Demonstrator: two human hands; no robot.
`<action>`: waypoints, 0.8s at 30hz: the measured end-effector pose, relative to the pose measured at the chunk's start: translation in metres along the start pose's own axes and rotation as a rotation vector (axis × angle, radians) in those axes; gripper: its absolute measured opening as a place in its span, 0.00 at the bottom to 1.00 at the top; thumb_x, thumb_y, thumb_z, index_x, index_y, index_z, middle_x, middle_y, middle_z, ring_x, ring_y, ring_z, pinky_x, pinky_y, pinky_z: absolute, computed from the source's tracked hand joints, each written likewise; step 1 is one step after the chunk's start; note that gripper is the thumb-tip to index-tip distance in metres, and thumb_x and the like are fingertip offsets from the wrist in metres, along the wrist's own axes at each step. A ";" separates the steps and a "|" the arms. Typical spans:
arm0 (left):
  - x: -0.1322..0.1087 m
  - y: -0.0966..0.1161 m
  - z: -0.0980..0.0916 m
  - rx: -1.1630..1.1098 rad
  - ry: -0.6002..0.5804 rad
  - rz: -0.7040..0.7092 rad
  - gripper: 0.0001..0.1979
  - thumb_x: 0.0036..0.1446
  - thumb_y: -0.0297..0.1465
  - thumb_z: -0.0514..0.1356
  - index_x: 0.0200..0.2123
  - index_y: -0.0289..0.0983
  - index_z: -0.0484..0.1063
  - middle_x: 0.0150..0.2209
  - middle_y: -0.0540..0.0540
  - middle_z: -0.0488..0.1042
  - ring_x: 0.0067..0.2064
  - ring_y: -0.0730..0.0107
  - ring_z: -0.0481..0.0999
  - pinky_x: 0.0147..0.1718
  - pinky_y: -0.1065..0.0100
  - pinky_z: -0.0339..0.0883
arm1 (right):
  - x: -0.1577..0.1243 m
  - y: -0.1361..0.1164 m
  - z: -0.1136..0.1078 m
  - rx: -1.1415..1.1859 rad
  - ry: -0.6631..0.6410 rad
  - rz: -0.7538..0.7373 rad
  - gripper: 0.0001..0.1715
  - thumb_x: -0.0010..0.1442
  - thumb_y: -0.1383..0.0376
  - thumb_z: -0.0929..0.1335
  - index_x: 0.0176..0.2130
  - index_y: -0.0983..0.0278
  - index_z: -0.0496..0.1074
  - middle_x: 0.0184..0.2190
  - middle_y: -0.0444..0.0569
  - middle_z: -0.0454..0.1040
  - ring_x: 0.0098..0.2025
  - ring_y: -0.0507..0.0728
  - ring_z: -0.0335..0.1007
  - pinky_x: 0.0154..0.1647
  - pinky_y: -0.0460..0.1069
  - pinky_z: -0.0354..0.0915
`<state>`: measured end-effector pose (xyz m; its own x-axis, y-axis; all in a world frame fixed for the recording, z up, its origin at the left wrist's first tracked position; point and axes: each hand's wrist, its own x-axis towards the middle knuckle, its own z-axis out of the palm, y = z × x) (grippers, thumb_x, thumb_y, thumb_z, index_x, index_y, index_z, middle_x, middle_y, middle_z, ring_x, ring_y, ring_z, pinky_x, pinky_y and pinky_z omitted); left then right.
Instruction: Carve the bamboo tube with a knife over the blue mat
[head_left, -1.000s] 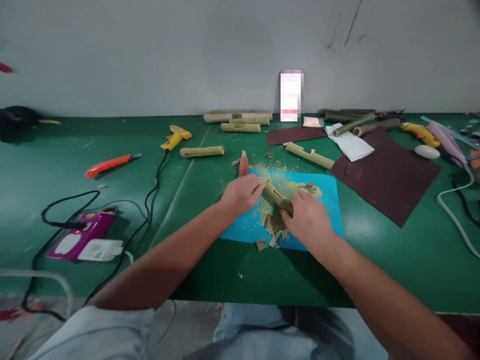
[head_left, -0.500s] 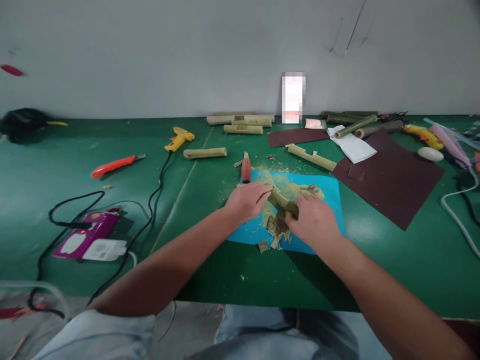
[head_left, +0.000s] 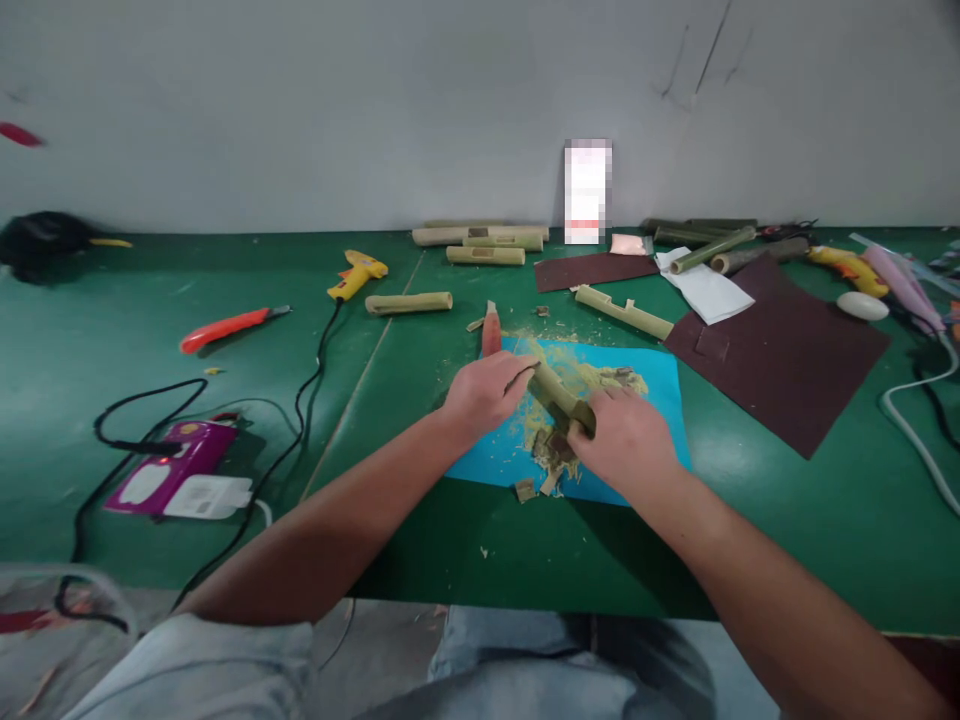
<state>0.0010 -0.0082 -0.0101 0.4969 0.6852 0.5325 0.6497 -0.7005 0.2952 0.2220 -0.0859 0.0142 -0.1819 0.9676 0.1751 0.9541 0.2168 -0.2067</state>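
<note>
A short green bamboo tube (head_left: 556,388) slants over a blue sheet (head_left: 499,455), its upper side paler than its dark near end. My left hand (head_left: 489,392) is closed around the far left end. Closed at the near right end is my right hand (head_left: 628,435), its thumb low against the tube. A dark edge shows by the right fingers; whether it is the tube's mouth or a separate scrap, I cannot tell. Shavings and bamboo chips (head_left: 553,450) lie beneath. Just beyond my left hand rests a red-handled cutter (head_left: 491,332).
Other bamboo pieces (head_left: 409,303) lie toward the wall, with a notched one (head_left: 624,312) at right. Brown sandpaper (head_left: 787,370) spreads at right. At left are an orange utility knife (head_left: 229,328), a yellow glue gun (head_left: 358,275), a purple power strip (head_left: 176,465) and loose cords.
My left hand has shifted slightly left and back along the tube, uncovering more of its far part. My right hand stays nearly in place.
</note>
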 end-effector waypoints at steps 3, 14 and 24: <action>-0.001 0.000 0.003 -0.005 -0.035 0.016 0.14 0.71 0.32 0.55 0.51 0.36 0.78 0.43 0.42 0.83 0.45 0.63 0.82 0.45 0.64 0.76 | 0.000 0.001 0.001 0.009 0.016 -0.005 0.08 0.61 0.61 0.66 0.33 0.62 0.73 0.35 0.54 0.77 0.40 0.62 0.71 0.36 0.54 0.61; 0.003 0.002 -0.006 -0.267 0.067 -0.204 0.13 0.67 0.34 0.58 0.45 0.37 0.81 0.39 0.43 0.83 0.38 0.67 0.81 0.39 0.66 0.76 | 0.002 0.002 -0.001 0.001 0.036 -0.030 0.10 0.61 0.62 0.65 0.39 0.63 0.75 0.40 0.56 0.76 0.45 0.64 0.70 0.42 0.55 0.64; 0.002 0.013 -0.009 -0.657 0.058 -0.605 0.11 0.60 0.33 0.63 0.43 0.34 0.80 0.32 0.44 0.82 0.29 0.72 0.78 0.27 0.71 0.73 | 0.003 0.010 -0.009 -0.071 0.001 -0.021 0.11 0.55 0.67 0.66 0.38 0.66 0.75 0.42 0.60 0.75 0.48 0.67 0.66 0.44 0.58 0.61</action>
<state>0.0053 -0.0173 0.0020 0.1348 0.9758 0.1722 0.3217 -0.2075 0.9238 0.2330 -0.0817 0.0210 -0.2015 0.9629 0.1793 0.9646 0.2268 -0.1343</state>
